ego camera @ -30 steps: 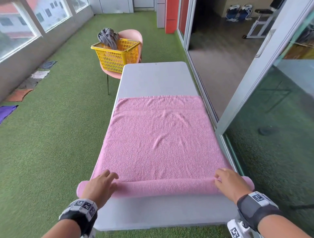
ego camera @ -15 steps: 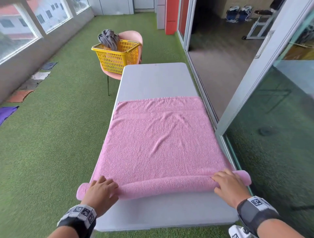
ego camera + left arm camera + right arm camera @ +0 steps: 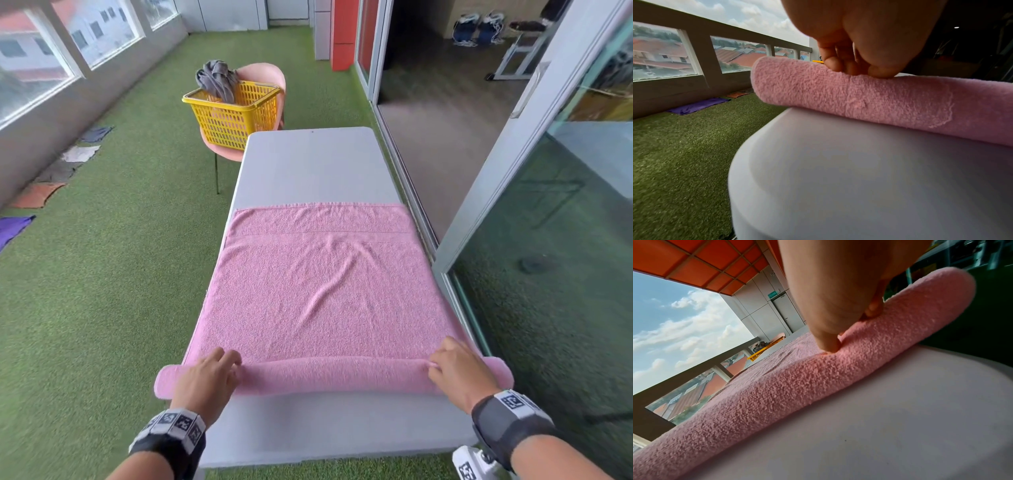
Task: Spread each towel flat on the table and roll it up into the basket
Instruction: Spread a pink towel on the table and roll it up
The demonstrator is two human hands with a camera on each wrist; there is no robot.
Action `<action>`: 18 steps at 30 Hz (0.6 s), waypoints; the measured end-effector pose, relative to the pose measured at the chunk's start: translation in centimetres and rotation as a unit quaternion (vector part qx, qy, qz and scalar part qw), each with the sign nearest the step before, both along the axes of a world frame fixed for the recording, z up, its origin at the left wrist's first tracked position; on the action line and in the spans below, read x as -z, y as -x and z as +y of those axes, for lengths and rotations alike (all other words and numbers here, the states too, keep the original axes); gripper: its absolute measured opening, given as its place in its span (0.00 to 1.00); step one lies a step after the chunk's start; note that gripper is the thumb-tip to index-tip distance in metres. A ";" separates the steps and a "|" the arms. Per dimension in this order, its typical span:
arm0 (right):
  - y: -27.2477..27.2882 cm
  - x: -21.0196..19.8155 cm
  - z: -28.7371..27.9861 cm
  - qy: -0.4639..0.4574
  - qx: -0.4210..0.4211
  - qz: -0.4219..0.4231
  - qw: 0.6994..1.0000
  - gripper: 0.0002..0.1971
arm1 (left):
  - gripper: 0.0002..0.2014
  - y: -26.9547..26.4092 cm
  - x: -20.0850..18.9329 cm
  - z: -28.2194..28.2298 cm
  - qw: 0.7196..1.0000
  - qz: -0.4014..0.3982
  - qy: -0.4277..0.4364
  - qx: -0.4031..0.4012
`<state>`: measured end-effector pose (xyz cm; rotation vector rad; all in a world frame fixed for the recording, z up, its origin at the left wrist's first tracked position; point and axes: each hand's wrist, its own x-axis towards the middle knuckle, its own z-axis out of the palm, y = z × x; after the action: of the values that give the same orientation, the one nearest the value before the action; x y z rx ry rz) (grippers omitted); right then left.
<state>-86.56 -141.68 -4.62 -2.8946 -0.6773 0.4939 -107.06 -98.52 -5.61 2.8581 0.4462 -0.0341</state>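
Observation:
A pink towel [image 3: 322, 294] lies flat along the grey table [image 3: 315, 164], and its near end is wound into a low roll [image 3: 332, 375] whose ends overhang both table sides. My left hand [image 3: 209, 377] curls over the roll's left part, its fingertips [image 3: 840, 66] digging into the top of the towel roll [image 3: 859, 100]. My right hand [image 3: 459, 371] grips the right part, with thumb and fingers [image 3: 828, 344] pinching the towel roll [image 3: 797, 382]. A yellow basket [image 3: 233, 116] holding a grey towel [image 3: 215, 80] sits on a pink chair [image 3: 270, 73] past the table's far left corner.
Green turf surrounds the table. Several cloths lie on the floor by the left wall, among them a purple cloth [image 3: 13, 228] and an orange cloth [image 3: 37, 195]. A glass sliding door and its frame [image 3: 513, 171] run close along the table's right side.
Both hands have pushed the roll forward, away from the near table edge. The roll is thicker and more grey table shows in front of it.

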 end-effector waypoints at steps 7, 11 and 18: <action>0.7 0.1 -0.2 -0.026 -0.027 -0.018 0.999 0.07 | 0.10 0.2 0.6 -0.1 0.999 -0.018 -0.024 0.035; 0.6 -0.1 -0.4 0.045 -0.065 -0.004 0.997 0.24 | 0.20 0.4 0.6 0.4 0.995 0.036 -0.059 0.065; -0.1 -1.4 0.7 0.073 -0.062 0.040 0.995 0.13 | 0.13 0.4 0.5 0.3 0.992 0.029 -0.098 0.076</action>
<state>-86.43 -140.98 -3.22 -2.9590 -0.8447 0.6986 -107.42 -98.24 -6.15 3.0863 0.2537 -0.1069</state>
